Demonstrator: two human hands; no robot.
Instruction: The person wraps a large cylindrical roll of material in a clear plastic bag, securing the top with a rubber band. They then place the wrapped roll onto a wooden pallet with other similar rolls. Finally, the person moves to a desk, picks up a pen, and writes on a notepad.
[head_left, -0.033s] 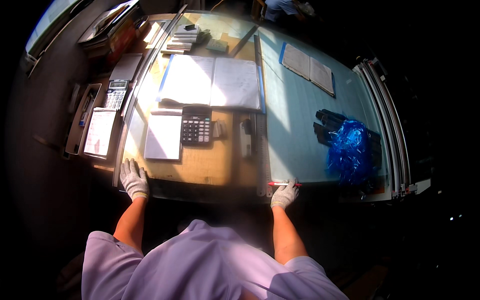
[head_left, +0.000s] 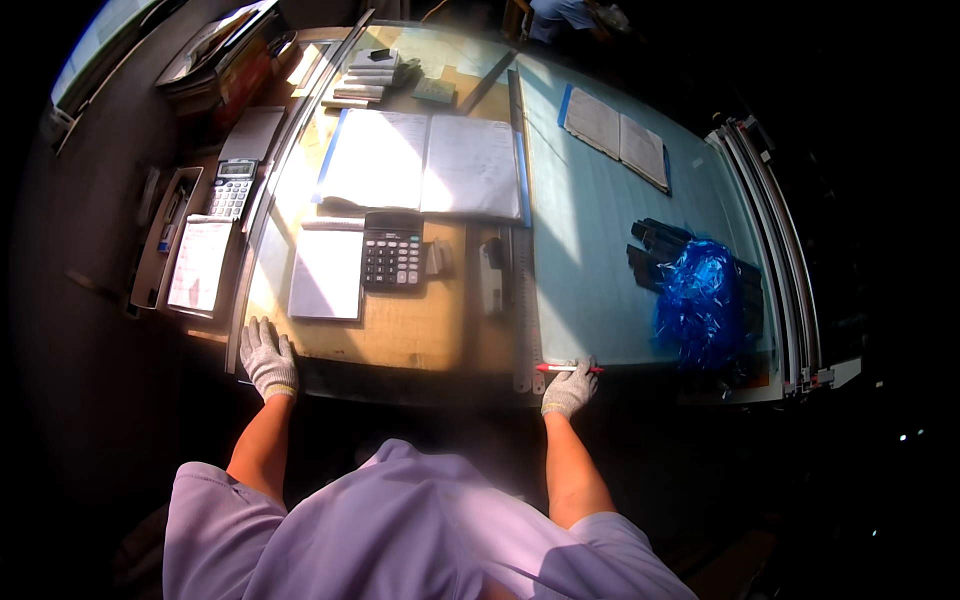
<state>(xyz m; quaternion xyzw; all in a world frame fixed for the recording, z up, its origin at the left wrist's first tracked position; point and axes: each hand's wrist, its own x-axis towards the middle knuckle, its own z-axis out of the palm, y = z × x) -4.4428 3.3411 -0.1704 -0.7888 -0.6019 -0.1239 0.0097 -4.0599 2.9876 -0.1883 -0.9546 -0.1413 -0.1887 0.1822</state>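
My left hand point(head_left: 268, 358), in a pale knit glove, lies flat at the near left corner of the glass-topped table point(head_left: 400, 340), fingers spread and holding nothing. At the near edge right of centre, my gloved right hand point(head_left: 570, 390) is closed on a red and white pen point(head_left: 555, 368), which lies crosswise over its fingers. Just left of that hand, a long metal ruler point(head_left: 528, 345) runs away from me. A spiral notepad point(head_left: 327, 272) lies between the hands, with a black calculator point(head_left: 393, 258) against its right side. Beyond them rests an open ledger point(head_left: 425, 165).
A second open book point(head_left: 617, 137) lies far right. Crumpled blue plastic film point(head_left: 703, 300) sits with dark strips point(head_left: 655, 245) near the right rails point(head_left: 775, 240). On the left are a silver calculator point(head_left: 232, 190), another notepad point(head_left: 203, 262) and a pen box point(head_left: 165, 240). Someone point(head_left: 562, 18) is at the far side.
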